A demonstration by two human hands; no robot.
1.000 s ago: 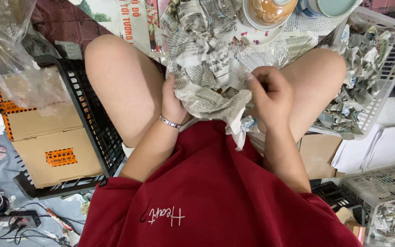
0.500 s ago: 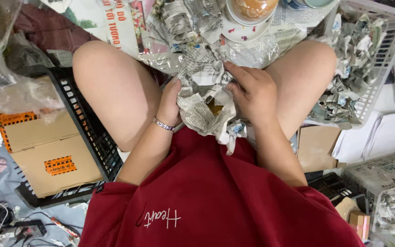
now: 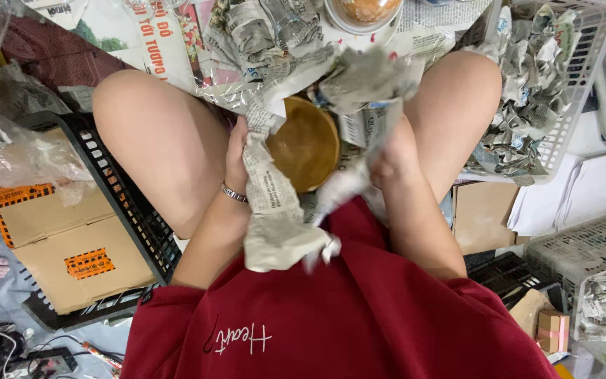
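Both hands, left (image 3: 238, 158) and right (image 3: 393, 158), grip loose newspaper (image 3: 275, 210) around the brown bowl (image 3: 304, 144); it could slip out and break.

Both hands (image 3: 236, 158) (image 3: 394, 158) gripping crumpled newspaper (image 3: 275, 210), brown bowl (image 3: 304, 144) half unwrapped

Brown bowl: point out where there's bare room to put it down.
Little is free. Barest is the cardboard box top in the black crate by the left hand. The white basket beside the right hand is full of newspaper wads; ahead is cluttered.
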